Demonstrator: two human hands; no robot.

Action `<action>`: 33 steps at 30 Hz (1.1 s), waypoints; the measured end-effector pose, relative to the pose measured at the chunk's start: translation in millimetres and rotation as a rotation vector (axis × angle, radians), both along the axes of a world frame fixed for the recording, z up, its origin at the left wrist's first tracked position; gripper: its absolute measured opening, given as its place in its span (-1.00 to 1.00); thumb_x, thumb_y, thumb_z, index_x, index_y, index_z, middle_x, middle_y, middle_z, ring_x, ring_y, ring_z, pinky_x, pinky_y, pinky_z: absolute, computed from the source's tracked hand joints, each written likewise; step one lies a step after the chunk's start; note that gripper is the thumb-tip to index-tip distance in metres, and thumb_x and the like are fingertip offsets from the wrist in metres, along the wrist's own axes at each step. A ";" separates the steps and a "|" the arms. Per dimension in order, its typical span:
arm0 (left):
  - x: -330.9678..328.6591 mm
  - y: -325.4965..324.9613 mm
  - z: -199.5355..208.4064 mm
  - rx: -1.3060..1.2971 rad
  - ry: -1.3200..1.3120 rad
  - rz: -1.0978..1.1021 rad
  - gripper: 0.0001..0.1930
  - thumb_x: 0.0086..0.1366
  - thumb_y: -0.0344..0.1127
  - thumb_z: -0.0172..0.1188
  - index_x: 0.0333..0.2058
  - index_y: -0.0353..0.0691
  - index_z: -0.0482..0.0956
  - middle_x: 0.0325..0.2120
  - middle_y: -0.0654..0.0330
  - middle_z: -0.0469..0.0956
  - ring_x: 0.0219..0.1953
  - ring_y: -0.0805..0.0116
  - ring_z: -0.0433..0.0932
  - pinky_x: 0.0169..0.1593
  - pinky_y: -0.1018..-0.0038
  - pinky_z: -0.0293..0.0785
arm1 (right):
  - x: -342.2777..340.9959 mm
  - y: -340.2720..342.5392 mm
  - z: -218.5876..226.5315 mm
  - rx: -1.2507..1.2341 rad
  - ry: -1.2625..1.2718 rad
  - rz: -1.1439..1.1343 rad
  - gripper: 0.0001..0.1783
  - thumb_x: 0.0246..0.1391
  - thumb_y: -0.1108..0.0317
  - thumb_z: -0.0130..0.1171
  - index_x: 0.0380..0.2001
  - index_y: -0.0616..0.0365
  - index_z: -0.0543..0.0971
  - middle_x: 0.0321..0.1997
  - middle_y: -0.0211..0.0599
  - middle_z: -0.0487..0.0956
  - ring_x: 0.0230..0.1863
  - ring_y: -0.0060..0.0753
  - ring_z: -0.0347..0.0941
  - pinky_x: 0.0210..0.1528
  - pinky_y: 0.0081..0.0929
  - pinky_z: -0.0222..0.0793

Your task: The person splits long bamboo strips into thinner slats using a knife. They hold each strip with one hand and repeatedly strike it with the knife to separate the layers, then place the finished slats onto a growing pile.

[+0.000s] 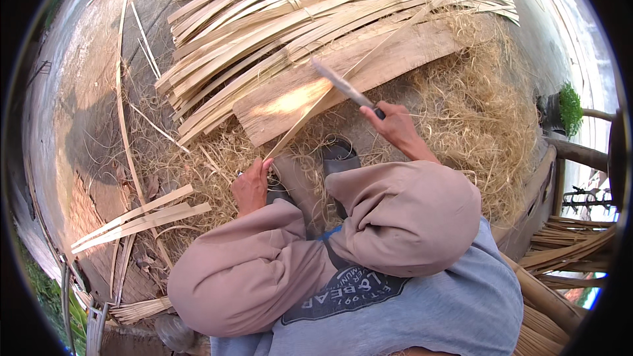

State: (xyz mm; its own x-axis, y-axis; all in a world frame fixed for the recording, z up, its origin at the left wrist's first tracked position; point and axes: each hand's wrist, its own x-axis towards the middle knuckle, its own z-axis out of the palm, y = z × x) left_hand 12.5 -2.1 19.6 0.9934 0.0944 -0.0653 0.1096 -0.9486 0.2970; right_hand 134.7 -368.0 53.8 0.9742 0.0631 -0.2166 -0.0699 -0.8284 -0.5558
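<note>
My left hand pinches the near end of a long, thin bamboo strip. From there the strip slants up and right over a wooden board and across a pile of other strips. My right hand is wrapped round the dark handle of a knife, its long blade pointing up and left. The blade crosses the strip above the board; whether the two touch, I cannot tell.
Many flat bamboo strips lie beyond the board. Curly shavings cover the ground at right and around my sandals. A few pale strips rest at left. Bamboo poles and a green plant stand at far right.
</note>
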 end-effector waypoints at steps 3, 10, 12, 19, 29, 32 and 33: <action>2.1 -4.5 3.1 -0.011 -0.036 -0.012 -0.54 0.52 0.18 -0.03 -0.38 -0.05 0.47 -0.65 -0.02 0.52 -0.58 -0.20 0.52 -0.52 -0.01 0.35 | 81.4 -110.9 -6.7 -0.145 -0.120 -0.289 -0.18 0.27 -0.36 0.10 -0.67 0.25 0.55 -0.71 -0.10 0.53 -0.64 -0.16 0.47 -0.50 -0.14 0.37; -1.9 20.2 16.3 -0.100 0.114 -0.002 -0.53 0.53 0.14 0.01 -0.41 -0.12 0.48 -0.63 -0.06 0.52 -0.53 -0.20 0.53 -0.48 -0.01 0.34 | -14.0 23.8 -18.9 -0.016 -0.098 0.198 -0.21 0.27 -0.36 0.10 -0.60 0.26 0.55 -0.69 -0.01 0.51 -0.60 0.00 0.52 -0.42 -0.04 0.42; -43.4 72.7 15.5 -0.044 0.241 0.055 -0.54 0.50 0.15 0.06 -0.39 -0.13 0.53 -0.63 -0.07 0.50 -0.57 -0.16 0.50 -0.48 0.05 0.35 | -3.0 16.5 -24.5 0.026 -0.027 0.125 -0.20 0.26 -0.37 0.12 -0.59 0.27 0.55 -0.69 0.01 0.50 -0.60 0.03 0.52 -0.42 0.00 0.42; -72.1 146.5 9.0 -0.589 0.744 0.211 -0.48 0.49 0.19 0.09 -0.36 -0.19 0.65 -0.64 0.21 0.56 -0.57 0.35 0.49 -0.43 0.35 0.34 | 99.3 -148.4 -24.3 -0.041 -0.112 -0.509 -0.17 0.29 -0.35 0.08 -0.63 0.31 0.53 -0.71 -0.14 0.50 -0.66 -0.22 0.55 -0.51 -0.20 0.46; 56.5 49.4 20.8 -1.070 0.774 0.165 -0.56 0.48 0.04 0.20 -0.09 -0.31 0.72 -0.35 0.18 0.73 -0.40 0.48 0.67 -0.24 0.49 0.59 | 64.9 -65.1 -34.2 0.122 0.002 -0.480 -0.20 0.32 -0.35 0.05 -0.67 0.21 0.42 -0.74 -0.26 0.45 -0.72 -0.35 0.50 -0.59 -0.34 0.42; 41.7 54.2 -5.7 -1.187 0.611 0.330 -0.59 0.48 0.00 0.22 -0.12 -0.30 0.74 -0.33 0.17 0.75 -0.41 0.51 0.65 -0.28 0.55 0.57 | 65.3 -73.0 -35.9 0.092 0.004 -0.470 -0.20 0.31 -0.33 0.08 -0.69 0.24 0.44 -0.72 -0.22 0.46 -0.71 -0.29 0.50 -0.59 -0.31 0.42; 36.9 56.0 -19.0 -1.228 0.530 0.385 -0.60 0.48 -0.02 0.22 -0.13 -0.30 0.75 -0.32 0.16 0.76 -0.41 0.53 0.64 -0.30 0.57 0.57 | 64.9 -72.7 -37.7 0.092 0.004 -0.466 -0.20 0.31 -0.33 0.08 -0.68 0.23 0.44 -0.72 -0.21 0.46 -0.71 -0.29 0.50 -0.59 -0.31 0.42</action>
